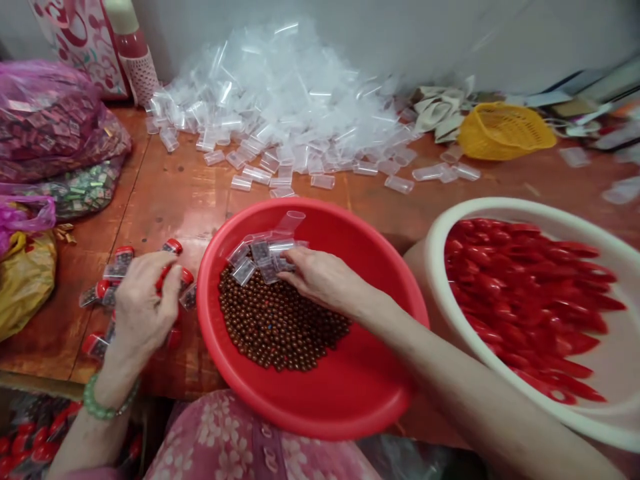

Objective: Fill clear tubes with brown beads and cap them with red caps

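Note:
My left hand (145, 303) is over the table left of the red basin (370, 393), fingers curled. Between its thumb and forefinger shows the red cap of a small clear tube (163, 277). Around it lie several red-capped tubes (118, 267) with dark contents. My right hand (323, 277) reaches into the basin, its thumb and fingers pinched on a clear plastic tube (281, 251). Several more clear tubes (245, 271) rest beside it on a heap of brown beads or balls (280, 333). The palm side of both hands is hidden.
A pile of clear tubes (300, 100) lies against the wall. A white tub (435, 267) of red pointed pieces (525, 293) stands right, a yellow basket (505, 133) behind it. Filled plastic bags (50, 127) and a bottle (133, 53) are left. Below left is a box of red-capped tubes (30, 433).

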Demonstrator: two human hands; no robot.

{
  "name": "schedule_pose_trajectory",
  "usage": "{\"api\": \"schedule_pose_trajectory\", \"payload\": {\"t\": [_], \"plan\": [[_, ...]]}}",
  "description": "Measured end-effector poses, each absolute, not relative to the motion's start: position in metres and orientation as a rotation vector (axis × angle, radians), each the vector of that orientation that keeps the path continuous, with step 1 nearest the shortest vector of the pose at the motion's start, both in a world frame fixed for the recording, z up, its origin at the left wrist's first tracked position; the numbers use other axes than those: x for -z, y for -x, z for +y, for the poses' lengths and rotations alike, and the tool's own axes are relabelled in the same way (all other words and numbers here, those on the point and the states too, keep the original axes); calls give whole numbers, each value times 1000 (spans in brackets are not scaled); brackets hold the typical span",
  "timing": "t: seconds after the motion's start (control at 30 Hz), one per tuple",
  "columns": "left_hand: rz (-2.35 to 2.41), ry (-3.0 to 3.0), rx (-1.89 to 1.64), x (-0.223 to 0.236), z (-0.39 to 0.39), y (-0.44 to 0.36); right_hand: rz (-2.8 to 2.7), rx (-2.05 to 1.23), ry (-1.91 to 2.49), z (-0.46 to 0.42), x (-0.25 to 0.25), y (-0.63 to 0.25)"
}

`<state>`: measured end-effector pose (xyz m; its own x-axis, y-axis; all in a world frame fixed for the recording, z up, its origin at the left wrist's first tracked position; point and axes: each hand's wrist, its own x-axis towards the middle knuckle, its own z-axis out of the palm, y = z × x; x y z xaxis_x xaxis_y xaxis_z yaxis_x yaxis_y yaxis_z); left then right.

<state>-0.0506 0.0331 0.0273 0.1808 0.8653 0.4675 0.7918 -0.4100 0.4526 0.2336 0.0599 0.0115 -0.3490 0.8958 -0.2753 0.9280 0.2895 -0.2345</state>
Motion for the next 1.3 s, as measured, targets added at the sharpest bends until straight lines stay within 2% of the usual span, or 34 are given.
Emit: {"api": "schedule_pose_trajectory", "payload": {"t": [0.17,0.3,0.53,0.6,0.73,0.83,0.93,1.13,1.3], "plan": [[1251,-2300,-1093,-28,26,-2,2400,620,-1830,72,5,-211],[1207,-2272,-1080,-16,26,-16,2475,746,-1738,68,12,-212],[1184,-2324,-1099,-10,31,-15,2523,1275,-1958,46,14,-239],[1180,-2329,-1107,-10,31,-15,2537,1108,-1902,41,15,-246],[1159,-2328,-1115,-8,31,-15,2468,507,-1652,33,7,-248],[1144,-2312,-1127,-7,30,-15,2355,302,-1422,27,-2,-238],[1154,-2296,-1125,-7,30,-15,2366,367,-1298,23,0,-231],[1146,-2270,-1156,-5,31,-16,2464,769,-1502,29,22,-248],[1133,-2275,-1160,-4,31,-15,2352,830,-1385,43,21,-254]]}}
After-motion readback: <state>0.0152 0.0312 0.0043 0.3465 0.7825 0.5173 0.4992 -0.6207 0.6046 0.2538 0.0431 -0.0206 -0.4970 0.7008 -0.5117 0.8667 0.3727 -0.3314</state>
